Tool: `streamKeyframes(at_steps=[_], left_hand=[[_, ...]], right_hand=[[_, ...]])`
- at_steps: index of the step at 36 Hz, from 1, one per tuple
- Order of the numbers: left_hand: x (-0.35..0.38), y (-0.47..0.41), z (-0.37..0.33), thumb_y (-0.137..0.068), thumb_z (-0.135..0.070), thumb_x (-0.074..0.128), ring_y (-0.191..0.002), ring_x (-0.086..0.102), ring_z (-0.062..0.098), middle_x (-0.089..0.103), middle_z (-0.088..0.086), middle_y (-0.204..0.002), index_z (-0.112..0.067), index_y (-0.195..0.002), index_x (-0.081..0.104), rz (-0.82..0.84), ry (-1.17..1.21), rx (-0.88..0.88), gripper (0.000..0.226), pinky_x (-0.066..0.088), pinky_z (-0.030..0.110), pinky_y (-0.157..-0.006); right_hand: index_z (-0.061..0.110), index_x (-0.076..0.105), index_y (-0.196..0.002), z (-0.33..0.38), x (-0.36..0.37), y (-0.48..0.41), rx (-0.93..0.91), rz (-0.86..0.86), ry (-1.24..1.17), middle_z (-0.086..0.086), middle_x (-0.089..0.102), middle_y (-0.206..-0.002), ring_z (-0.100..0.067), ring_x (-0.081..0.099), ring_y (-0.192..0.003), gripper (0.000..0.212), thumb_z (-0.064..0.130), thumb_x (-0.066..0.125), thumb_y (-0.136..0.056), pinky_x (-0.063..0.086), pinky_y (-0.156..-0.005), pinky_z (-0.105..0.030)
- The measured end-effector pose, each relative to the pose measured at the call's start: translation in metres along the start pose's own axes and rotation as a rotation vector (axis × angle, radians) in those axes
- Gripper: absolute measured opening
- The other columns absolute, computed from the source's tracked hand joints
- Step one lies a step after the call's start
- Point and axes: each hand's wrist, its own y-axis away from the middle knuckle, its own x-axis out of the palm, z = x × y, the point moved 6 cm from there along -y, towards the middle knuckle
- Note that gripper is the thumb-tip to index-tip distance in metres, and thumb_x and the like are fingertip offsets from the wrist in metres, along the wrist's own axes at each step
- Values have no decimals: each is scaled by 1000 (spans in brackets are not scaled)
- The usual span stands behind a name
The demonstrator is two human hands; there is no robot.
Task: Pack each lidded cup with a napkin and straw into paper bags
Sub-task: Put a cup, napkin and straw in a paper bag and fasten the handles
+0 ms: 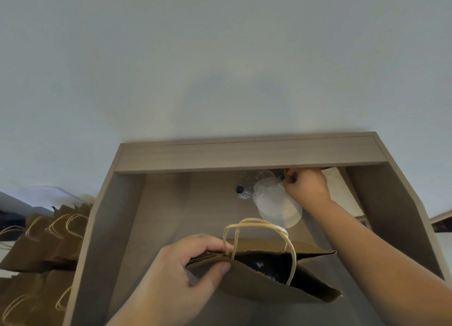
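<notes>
A brown paper bag (259, 284) with pale twisted handles lies open near me. My left hand (181, 274) pinches its left rim between thumb and fingers. Something dark shows inside the bag's mouth. My right hand (307, 186) reaches to the back of the wooden surface, its fingers curled round a thin item (283, 175) under the overhanging shelf; what it is cannot be told. Just left of that hand a clear lidded cup (277, 204) lies on its side, with another clear cup (248, 186) behind it. A white napkin stack (342, 191) sits to the right of the hand.
The work surface (176, 208) is a wooden alcove with side walls and a top shelf (249, 154) overhanging the back. Several brown paper bags with handles (49, 235) stand outside the left wall. A plain wall fills the upper view.
</notes>
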Motion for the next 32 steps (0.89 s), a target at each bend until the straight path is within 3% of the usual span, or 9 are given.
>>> streamKeyframes(at_steps=[4,9,12,14,17,20,24,29,32], left_hand=[[-3,4,-7,-84,-8,79,-102,75,5,78,-17,-109,-39,-109,78,-4,-70,41,41,56,17,-87],[-9,2,-9,-83,-2,55,-121,67,8,75,-13,-124,-35,-124,74,129,-1,-63,56,51,25,-103],[-13,-8,-3,-96,7,51,-110,71,21,80,6,-106,-7,-113,75,101,69,-107,33,51,34,-107],[-18,-16,-9,-107,7,35,-97,74,19,80,7,-99,-11,-113,75,-17,117,-96,45,56,25,-94],[-20,-29,-21,-107,-8,53,-87,74,9,78,-9,-94,-35,-108,76,-30,42,-76,35,56,16,-80],[-10,-49,-25,-101,-19,69,-81,74,12,79,-9,-89,-41,-100,78,60,63,-86,24,60,21,-74],[0,-59,-35,-88,-34,84,-79,75,27,80,4,-85,-33,-97,82,99,164,-40,9,60,45,-76],[0,-57,-33,-90,-25,84,-67,69,14,78,7,-78,-27,-90,84,35,230,11,3,55,28,-65],[-2,-52,-32,-93,-23,81,-66,67,18,76,10,-75,-26,-87,82,43,239,19,7,56,34,-64]], right_hand=[[22,71,-80,0,-10,19,-28,-2,-108,1,66,-76,-28,60,-80,6,18,69,-84,51,-67,-36],[35,66,-90,7,-27,69,-28,146,-482,4,67,-77,-12,63,-70,11,27,71,-95,57,-66,-36],[31,72,-89,35,-52,95,-103,273,-685,-3,69,-75,-20,62,-66,14,20,71,-98,54,-68,-42],[32,73,-89,59,-73,110,-184,380,-790,-3,68,-75,-19,60,-67,10,26,71,-96,53,-69,-38],[31,73,-90,89,-104,127,-297,495,-848,-4,66,-75,-17,58,-68,10,41,70,-91,53,-69,-29],[30,73,-92,109,-126,132,-363,506,-846,6,64,-71,-10,56,-64,12,41,70,-90,48,-64,-20],[30,74,-94,128,-136,137,-429,483,-828,10,62,-69,-8,53,-63,11,41,69,-91,44,-62,-19],[34,72,-97,130,-134,142,-442,354,-733,12,62,-67,0,52,-60,14,46,67,-94,42,-59,-15],[35,72,-100,127,-132,147,-462,332,-677,11,64,-68,-1,53,-60,15,48,67,-94,44,-61,-21]])
